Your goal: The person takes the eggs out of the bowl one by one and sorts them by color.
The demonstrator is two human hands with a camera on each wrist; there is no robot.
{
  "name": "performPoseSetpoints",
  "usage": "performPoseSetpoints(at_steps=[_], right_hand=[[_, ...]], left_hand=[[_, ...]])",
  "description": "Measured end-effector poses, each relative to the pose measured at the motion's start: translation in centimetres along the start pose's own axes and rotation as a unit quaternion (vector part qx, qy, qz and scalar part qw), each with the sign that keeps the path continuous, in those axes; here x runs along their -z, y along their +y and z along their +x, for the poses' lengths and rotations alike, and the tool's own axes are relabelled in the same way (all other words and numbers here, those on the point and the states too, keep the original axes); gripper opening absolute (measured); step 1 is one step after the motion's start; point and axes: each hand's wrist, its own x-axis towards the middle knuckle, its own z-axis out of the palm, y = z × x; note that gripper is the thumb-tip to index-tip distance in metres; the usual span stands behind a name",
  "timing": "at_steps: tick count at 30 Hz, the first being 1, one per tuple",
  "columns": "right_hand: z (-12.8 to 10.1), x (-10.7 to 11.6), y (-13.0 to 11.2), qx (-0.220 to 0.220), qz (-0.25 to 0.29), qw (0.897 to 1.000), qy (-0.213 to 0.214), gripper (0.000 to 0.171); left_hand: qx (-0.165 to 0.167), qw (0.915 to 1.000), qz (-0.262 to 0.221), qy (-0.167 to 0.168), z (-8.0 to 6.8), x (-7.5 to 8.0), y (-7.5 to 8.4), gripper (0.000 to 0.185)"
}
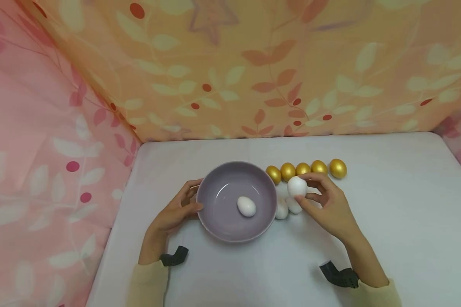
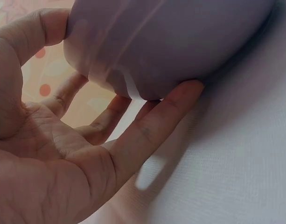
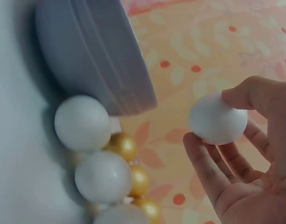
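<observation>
My left hand [image 1: 175,214] holds the purple bowl [image 1: 220,219] at its left side, thumb near the rim. In the left wrist view its fingers spread along the outer wall of the bowl [image 2: 170,42]. One white egg [image 1: 246,207] lies inside the bowl, right of centre. To the right of the bowl, my right hand [image 1: 330,209] pinches another white egg [image 1: 297,186] between thumb and fingers. The right wrist view shows this held egg [image 3: 216,119] raised above the table, apart from the bowl.
Beside the bowl's right side several white eggs [image 3: 104,177] sit on the white table [image 1: 230,273]. Behind them runs a row of several golden eggs [image 1: 288,171]. Patterned cloth [image 1: 230,85] stands along the table's far edge, with pink cloth [image 1: 42,170] on the left.
</observation>
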Motion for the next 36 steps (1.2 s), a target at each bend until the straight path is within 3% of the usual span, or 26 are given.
performPoseSetpoints(at_steps=[13,24,36], right_hand=[[-0.2,3.2,1.0,-0.032,-0.123,0.992,0.024,0.052],[-0.6,5.4,2.3,-0.058,-0.170,0.984,0.006,0.053],[-1.2,7.0,3.1,-0.143,-0.240,0.959,-0.039,0.048]], left_hand=[[-0.003,1.0000,-0.007,0.002,-0.1,-0.1,0.5,0.071],[0.000,1.0000,-0.005,0.003,0.0,0.0,0.3,0.071],[0.000,1.0000,-0.009,0.000,0.3,-0.1,-0.3,0.070]])
